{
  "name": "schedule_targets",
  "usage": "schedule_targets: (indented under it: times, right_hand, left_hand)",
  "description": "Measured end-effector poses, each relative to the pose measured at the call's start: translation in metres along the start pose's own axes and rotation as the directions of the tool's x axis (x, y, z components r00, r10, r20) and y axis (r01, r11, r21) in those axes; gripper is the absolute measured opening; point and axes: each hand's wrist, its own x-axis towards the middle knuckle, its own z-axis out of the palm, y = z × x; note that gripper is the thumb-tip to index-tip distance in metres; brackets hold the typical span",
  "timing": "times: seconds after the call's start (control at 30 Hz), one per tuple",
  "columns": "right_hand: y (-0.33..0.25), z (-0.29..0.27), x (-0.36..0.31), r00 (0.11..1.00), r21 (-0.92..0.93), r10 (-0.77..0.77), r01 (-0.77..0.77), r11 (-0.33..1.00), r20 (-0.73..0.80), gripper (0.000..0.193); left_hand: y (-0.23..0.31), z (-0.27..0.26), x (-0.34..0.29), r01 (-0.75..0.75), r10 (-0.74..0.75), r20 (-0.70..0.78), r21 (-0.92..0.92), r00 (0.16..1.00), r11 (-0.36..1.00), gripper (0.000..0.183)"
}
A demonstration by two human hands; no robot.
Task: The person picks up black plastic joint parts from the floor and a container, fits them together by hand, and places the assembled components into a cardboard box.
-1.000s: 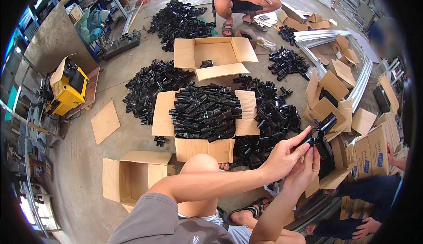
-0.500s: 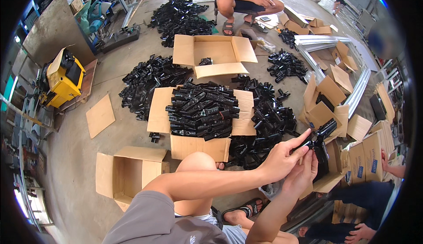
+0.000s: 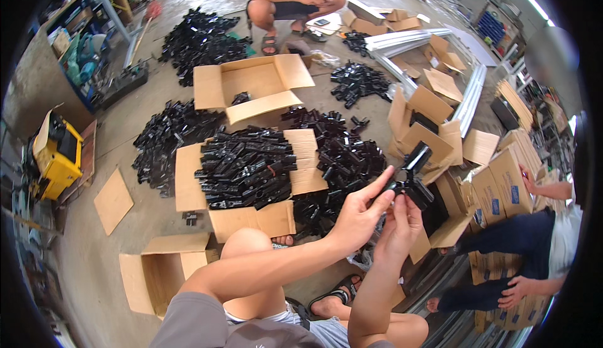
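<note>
One black branched part (image 3: 411, 178) is under our review: we find it held in the air to the right of the filled carton (image 3: 251, 222). The left hand (image 3: 355, 219) grasps it between thumb and outstretched index finger; the right hand (image 3: 400, 230) pinches it from below, the exact contact partly hidden. Loose black parts (image 3: 348, 159) lie heaped just right of the filled carton. In our judgement, the step in hand is handling and turning this single part. The next move calls, we judge, for one hand to keep a secure hold while the other shifts its grip. Against the frame half a second earlier, we note that the part's upper tube points more steeply upward; both hands have stayed on it, on the same side of the filled carton. We also record more of the co-worker (image 3: 534, 247) in sight, well right of the filled carton
</note>
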Motion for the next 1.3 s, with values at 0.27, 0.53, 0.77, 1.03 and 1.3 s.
schedule_targets:
  times: [0.27, 0.53, 0.77, 1.03, 1.3]
  right_hand:
    - [0.001, 0.012, -0.007, 0.998, 0.113, -0.003, 0.010, 0.994, -0.062, 0.018]
    - [0.002, 0.019, -0.012, 0.992, -0.054, -0.110, 0.107, 0.993, -0.066, 0.016]
    - [0.002, 0.025, -0.010, 0.979, 0.015, -0.113, 0.117, 0.993, -0.172, 0.012]
    - [0.011, 0.030, -0.015, 0.963, -0.068, -0.183, 0.173, 0.983, -0.200, 0.012]
    - [0.007, 0.033, -0.011, 0.973, -0.070, -0.124, 0.113, 0.991, -0.194, 0.012]
  left_hand:
    - [0.004, 0.007, -0.003, 0.017, -0.015, -0.033, 0.063, 0.999, 0.998, 0.052]
    - [0.007, 0.007, -0.003, -0.009, 0.011, -0.040, 0.025, 0.999, 1.000, 0.052]
    - [0.002, 0.011, -0.002, -0.017, 0.018, -0.029, 0.023, 0.999, 1.000, 0.052]
    - [0.004, 0.011, -0.003, -0.001, 0.004, -0.068, 0.049, 0.998, 0.999, 0.052]
    - [0.008, 0.012, -0.002, -0.053, 0.059, -0.064, 0.088, 0.996, 0.995, 0.052]
